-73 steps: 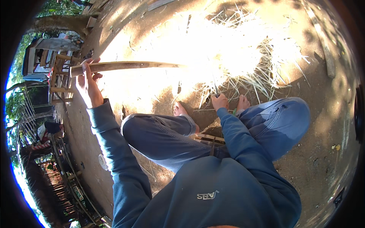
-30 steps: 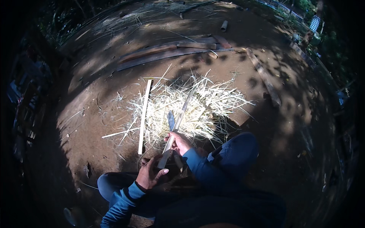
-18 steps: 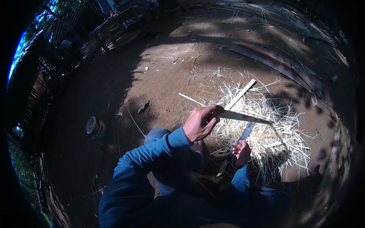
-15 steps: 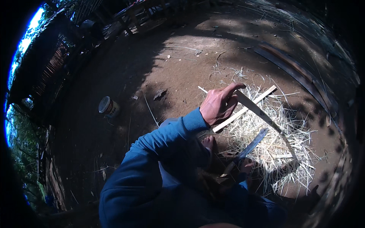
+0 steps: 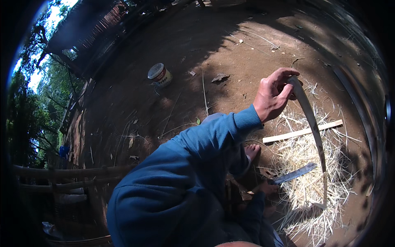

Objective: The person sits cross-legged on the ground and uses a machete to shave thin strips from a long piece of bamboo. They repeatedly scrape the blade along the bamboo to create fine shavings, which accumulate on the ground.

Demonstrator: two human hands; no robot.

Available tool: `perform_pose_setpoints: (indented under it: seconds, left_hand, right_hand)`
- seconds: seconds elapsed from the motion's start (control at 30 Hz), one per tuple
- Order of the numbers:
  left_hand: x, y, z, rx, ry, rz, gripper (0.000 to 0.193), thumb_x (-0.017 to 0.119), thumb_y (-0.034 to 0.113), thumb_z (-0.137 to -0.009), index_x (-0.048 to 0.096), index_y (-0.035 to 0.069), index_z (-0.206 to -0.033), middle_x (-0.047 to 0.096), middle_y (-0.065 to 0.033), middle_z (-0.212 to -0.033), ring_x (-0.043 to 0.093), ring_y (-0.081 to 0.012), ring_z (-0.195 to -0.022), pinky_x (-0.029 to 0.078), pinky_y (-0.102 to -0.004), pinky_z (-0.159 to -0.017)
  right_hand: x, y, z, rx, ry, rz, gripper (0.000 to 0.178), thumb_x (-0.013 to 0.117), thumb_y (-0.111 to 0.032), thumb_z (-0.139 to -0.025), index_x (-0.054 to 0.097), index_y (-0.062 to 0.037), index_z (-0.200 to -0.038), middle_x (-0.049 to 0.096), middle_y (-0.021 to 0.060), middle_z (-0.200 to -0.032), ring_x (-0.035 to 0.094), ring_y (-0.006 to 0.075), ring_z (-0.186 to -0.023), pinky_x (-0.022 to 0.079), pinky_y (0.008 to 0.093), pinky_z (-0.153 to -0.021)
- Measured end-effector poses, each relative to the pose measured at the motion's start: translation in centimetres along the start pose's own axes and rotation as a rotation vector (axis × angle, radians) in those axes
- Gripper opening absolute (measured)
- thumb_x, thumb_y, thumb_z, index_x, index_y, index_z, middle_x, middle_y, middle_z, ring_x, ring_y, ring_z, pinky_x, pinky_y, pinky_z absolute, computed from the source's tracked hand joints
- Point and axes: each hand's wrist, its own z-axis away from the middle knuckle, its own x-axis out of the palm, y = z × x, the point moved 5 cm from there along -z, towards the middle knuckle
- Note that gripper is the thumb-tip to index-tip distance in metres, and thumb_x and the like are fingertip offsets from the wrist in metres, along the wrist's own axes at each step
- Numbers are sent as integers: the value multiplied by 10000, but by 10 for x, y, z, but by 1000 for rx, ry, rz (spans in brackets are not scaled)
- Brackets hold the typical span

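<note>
My left hand (image 5: 273, 94), in a blue sleeve, pinches the upper end of a long, thin, flat strip (image 5: 311, 119) that looks like split bamboo or wood. From there the strip curves down, its lower end reaching the pale shavings. My right hand (image 5: 266, 189), partly in shadow, is closed at the near end of a machete-like knife (image 5: 294, 173). The grip is mostly hidden. Its blade lies over the shavings, pointing toward the strip with a gap between them. A pale flat slat (image 5: 303, 131) rests on the heap of shavings (image 5: 304, 193), beyond the blade.
A lidded pail (image 5: 159, 75) stands on the dirt ground to the left. Long dark planks (image 5: 362, 109) lie at the right. My bare foot (image 5: 252, 151) is beside the shavings. A pole railing (image 5: 70, 172) runs at lower left.
The view has swung, so everything sits farther right and lower. My left hand still pinches the strip, now held more upright. The knife still lies over the shavings with my right hand at it.
</note>
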Motion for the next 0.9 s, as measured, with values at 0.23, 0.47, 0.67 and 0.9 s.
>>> perform_pose_setpoints:
  seconds: [0.23,0.47,0.67,0.9]
  left_hand:
    - [-46,20,0,74,222,12,298,441,-12,-907,554,5,-1182,657,-129,-1020,651,-177,-905,572,-275,-745]
    - [-53,28,-7,177,235,-77,333,445,-47,-895,561,22,-1199,671,-108,-1052,646,-149,-928,552,-266,-773]
    - [-61,30,8,188,218,-119,359,465,-81,-871,566,24,-1199,675,-101,-1045,655,-154,-911,559,-262,-767]
    - [-52,47,18,318,213,-163,349,499,-81,-863,572,24,-1189,680,-109,-1038,672,-159,-900,567,-264,-760]
  right_hand:
    - [-12,-1,8,46,-69,-251,681,769,-258,-689,419,15,-1206,600,248,-1063,608,391,-1014,464,431,-910]
    - [6,38,-50,66,270,-219,569,667,-398,-784,461,-73,-1204,608,240,-1086,654,258,-850,534,382,-680]
    - [-29,21,-62,336,-347,-1241,512,628,-408,-820,475,-115,-1211,622,208,-1067,643,222,-735,530,352,-613]
    - [-135,-36,23,519,-415,-1649,447,569,-480,-875,512,-141,-1160,639,117,-820,470,224,-373,417,354,-360]
